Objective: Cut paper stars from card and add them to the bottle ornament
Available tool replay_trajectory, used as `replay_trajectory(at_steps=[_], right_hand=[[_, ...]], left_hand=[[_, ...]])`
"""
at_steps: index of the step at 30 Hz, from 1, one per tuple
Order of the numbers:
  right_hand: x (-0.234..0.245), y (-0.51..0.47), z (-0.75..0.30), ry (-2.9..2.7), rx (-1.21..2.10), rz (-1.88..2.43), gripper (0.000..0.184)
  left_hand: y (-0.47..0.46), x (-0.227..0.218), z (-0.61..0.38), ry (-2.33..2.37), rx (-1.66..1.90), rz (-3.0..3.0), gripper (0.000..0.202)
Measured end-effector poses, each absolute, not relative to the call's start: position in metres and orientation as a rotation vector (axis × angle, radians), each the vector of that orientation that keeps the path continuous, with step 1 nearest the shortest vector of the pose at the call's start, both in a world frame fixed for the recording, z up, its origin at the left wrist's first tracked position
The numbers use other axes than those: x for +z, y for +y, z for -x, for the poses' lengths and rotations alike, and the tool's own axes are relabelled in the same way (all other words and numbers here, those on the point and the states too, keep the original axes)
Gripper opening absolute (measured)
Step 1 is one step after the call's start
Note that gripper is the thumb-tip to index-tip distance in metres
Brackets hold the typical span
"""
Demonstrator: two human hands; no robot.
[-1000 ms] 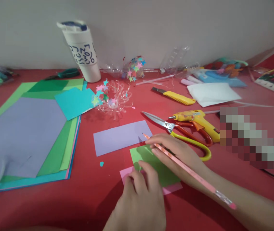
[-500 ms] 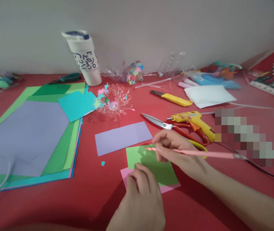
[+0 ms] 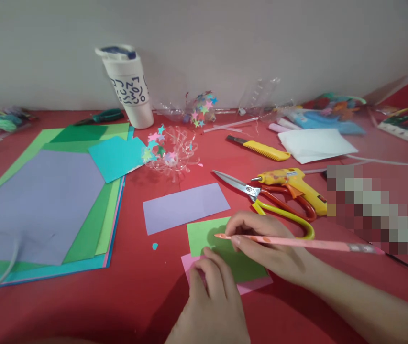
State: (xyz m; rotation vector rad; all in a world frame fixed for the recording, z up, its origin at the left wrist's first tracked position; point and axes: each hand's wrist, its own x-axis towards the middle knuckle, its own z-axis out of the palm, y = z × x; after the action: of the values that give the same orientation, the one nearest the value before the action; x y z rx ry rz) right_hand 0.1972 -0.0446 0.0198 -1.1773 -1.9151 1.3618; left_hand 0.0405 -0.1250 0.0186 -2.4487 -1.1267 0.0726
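My right hand (image 3: pixel 264 241) is closed around a pink pencil (image 3: pixel 304 244). The pencil's sharpened tip is over the light green paper (image 3: pixel 204 234), near its upper part; whether it touches the sheet I cannot tell. With bent fingers, my left hand (image 3: pixel 214 291) presses on the lower left of the green paper, its thumb hidden. Beneath it lies a pink paper (image 3: pixel 256 285), its edges showing at the left and bottom. Just above these sheets is a lilac paper strip (image 3: pixel 185 208). Scissors (image 3: pixel 250 190) with red and yellow handles lie beyond my right hand, partly covered by it.
A yellow glue gun (image 3: pixel 293 184) and a yellow utility knife (image 3: pixel 261 148) lie at the right, near a white packet (image 3: pixel 316 145). Coloured sheets (image 3: pixel 46 205) are stacked at the left. A white tumbler (image 3: pixel 132 91) stands behind clear curled ribbon with stars (image 3: pixel 170 155).
My right hand and the pencil have come lower and nearer over the green paper, uncovering more of the scissors' yellow handle. The left hand keeps its place on the sheets. The view has shifted slightly.
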Motion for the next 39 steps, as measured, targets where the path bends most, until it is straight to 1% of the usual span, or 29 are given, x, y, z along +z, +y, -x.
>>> replay_trajectory(at_steps=[5, 11, 15, 19, 22, 24, 25, 27, 28, 31, 39], right_hand=[[0.023, -0.044, -0.195, -1.862, 1.377, 1.202, 0.009], [0.029, -0.042, -0.191, -1.759, 1.491, 1.209, 0.018], [0.028, -0.043, -0.196, -1.808, 1.388, 1.245, 0.014], [0.039, -0.042, -0.204, -1.689, 1.440, 1.303, 0.007], [0.052, -0.042, -0.205, -1.644, 1.409, 1.401, 0.003], [0.055, -0.044, -0.202, -1.658, 1.395, 1.455, 0.004], [0.054, -0.045, -0.199, -1.669, 1.411, 1.463, 0.005], [0.047, -0.047, -0.193, -1.714, 1.449, 1.414, 0.001], [0.042, -0.048, -0.191, -1.748, 1.447, 1.377, 0.004], [0.028, -0.050, -0.189, -1.858, 1.375, 1.314, 0.010], [0.018, -0.044, -0.190, -1.869, 1.308, 1.236, 0.009]], left_hand=[[-0.124, 0.017, -0.039, -1.149, 0.026, 2.476, 0.035], [-0.125, 0.015, -0.042, -1.149, 0.033, 2.362, 0.042], [-0.125, 0.010, -0.044, -1.154, 0.022, 2.351, 0.040], [-0.128, 0.004, -0.045, -1.116, 0.000, 2.339, 0.036], [-0.129, 0.003, -0.045, -1.123, -0.043, 2.315, 0.035], [-0.129, 0.003, -0.046, -1.117, -0.069, 2.320, 0.033], [-0.129, 0.003, -0.046, -1.113, -0.074, 2.328, 0.032], [-0.130, 0.003, -0.045, -1.109, -0.071, 2.345, 0.032], [-0.130, 0.003, -0.045, -1.108, -0.067, 2.350, 0.033], [-0.130, 0.003, -0.043, -1.096, -0.060, 2.347, 0.035], [-0.127, 0.005, -0.041, -1.126, -0.152, 2.393, 0.041]])
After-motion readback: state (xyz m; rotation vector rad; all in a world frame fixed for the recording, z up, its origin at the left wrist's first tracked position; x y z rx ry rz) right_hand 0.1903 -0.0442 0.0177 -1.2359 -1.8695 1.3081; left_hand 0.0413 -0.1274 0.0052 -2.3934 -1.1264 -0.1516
